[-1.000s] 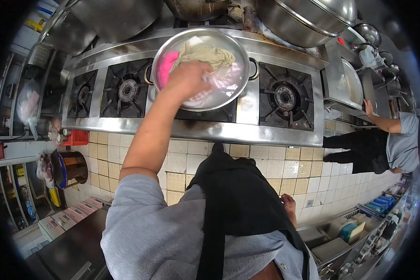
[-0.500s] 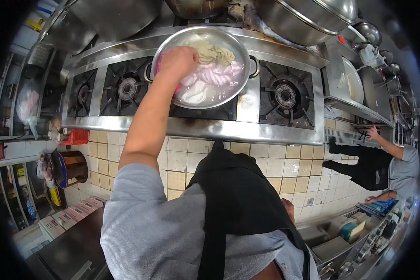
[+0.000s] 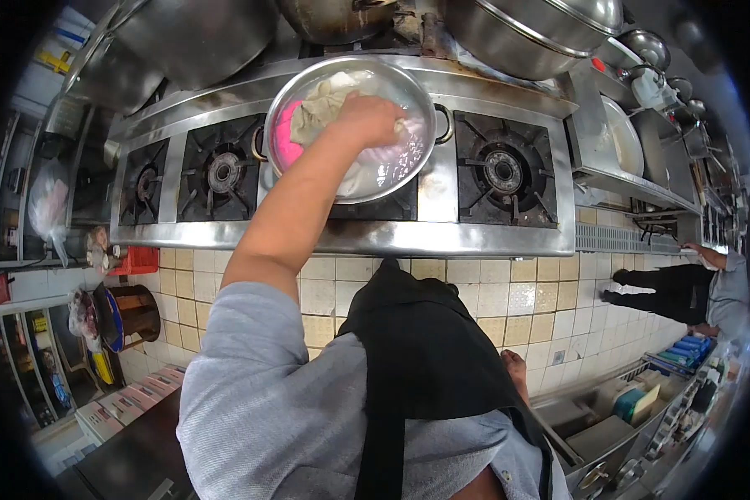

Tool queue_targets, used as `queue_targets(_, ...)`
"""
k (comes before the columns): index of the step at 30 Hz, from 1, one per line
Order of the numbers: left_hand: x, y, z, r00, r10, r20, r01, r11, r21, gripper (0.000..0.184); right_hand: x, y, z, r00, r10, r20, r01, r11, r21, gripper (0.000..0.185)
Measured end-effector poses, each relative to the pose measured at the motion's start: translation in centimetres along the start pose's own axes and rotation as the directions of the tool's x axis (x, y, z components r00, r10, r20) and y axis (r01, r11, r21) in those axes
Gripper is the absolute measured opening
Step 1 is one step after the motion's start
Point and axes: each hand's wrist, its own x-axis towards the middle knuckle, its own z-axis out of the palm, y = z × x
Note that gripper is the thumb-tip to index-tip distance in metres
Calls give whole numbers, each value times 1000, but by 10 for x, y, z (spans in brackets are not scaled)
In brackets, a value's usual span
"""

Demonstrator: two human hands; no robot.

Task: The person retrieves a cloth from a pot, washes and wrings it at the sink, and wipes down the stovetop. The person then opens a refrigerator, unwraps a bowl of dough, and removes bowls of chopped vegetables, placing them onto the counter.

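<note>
A wide round metal pan (image 3: pixel 427 158) with two side handles stands on the stove, holding water and wet cloths. Inside it, my left hand (image 3: pixel 368 122) is closed on the greenish-beige cloth (image 3: pixel 310 117), whose folds show on both sides of the hand. A bright pink cloth (image 3: pixel 287 137) lies at the pan's left wall. Pale pink and whitish fabric shows in the water around and below my hand. Beside my right hip hangs my right hand (image 3: pixel 515 363), partly hidden by the apron, its fingers curled with nothing visible in them.
Stove burners (image 3: pixel 502 170) flank the pan. Large metal pots (image 3: pixel 196 42) stand behind it. At the far right another person (image 3: pixel 683 292) in a grey shirt and dark trousers is near the counter. A sink (image 3: pixel 596 437) is at lower right, pink-and-white boxes (image 3: pixel 123 406) at lower left.
My left hand has moved right across the pan, and the greenish-beige cloth has shifted left and spread. The pink cloth shows more again. The other person has moved farther away to the right.
</note>
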Motion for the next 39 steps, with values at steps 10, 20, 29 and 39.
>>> queue_targets(10, -31, 4, -2, 989, 77, 126, -90, 991, 103, 39, 17, 66, 3, 992, -95, 86, 93, 995, 27, 26)
queue_targets(20, 33, 2, -3, 990, -114, -87, 117, 993, 24, 37, -18, 18, 9, 993, -112, 38, 112, 994, -1, 29)
queue_targets(29, 26, -36, -28, 919, -148, -365, 10, 936, -353, 19, 7, 25, 1, 999, 13, 38, -15, 999, 49, 36)
queue_targets(39, -42, -49, -132, 676, -380, -632, -466, 444, -765, 10, 16, 12, 4, 997, 14, 77, -6, 995, -104, 28)
